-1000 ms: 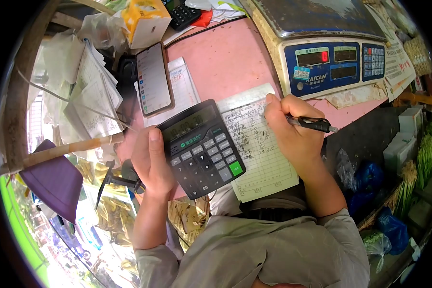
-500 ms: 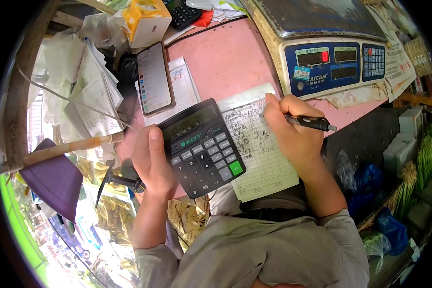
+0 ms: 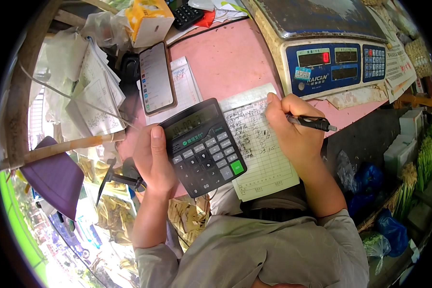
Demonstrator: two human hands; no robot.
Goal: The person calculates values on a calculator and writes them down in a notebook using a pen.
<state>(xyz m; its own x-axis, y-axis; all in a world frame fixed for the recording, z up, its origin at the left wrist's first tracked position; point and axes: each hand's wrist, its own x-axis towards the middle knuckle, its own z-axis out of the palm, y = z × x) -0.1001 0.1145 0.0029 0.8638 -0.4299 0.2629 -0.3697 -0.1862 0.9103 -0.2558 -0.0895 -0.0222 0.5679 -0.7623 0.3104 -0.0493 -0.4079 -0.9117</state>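
My left hand (image 3: 153, 161) grips a black calculator (image 3: 204, 158) by its left edge, thumb on the front and the other fingers hidden behind. Digits show on its display, and a green key sits at its lower right. Partly under the calculator lies a pad of ruled receipt paper (image 3: 269, 168) with handwritten lines in its upper half. My right hand (image 3: 293, 127) is closed around a black pen (image 3: 312, 123) and rests at the pad's upper right edge. The pen points out to the right, its other end hidden in the fist.
A smartphone (image 3: 157, 79) with a lit screen lies on papers on the pink table (image 3: 216, 53). A blue-fronted weighing scale (image 3: 333, 67) stands at the right back. A tissue box (image 3: 151, 24) and a second calculator (image 3: 187, 17) are at the back. Bagged greens (image 3: 377, 242) lie lower right.
The view has shifted very slightly. Both hands keep their hold on the calculator and the pen, with no clear movement.
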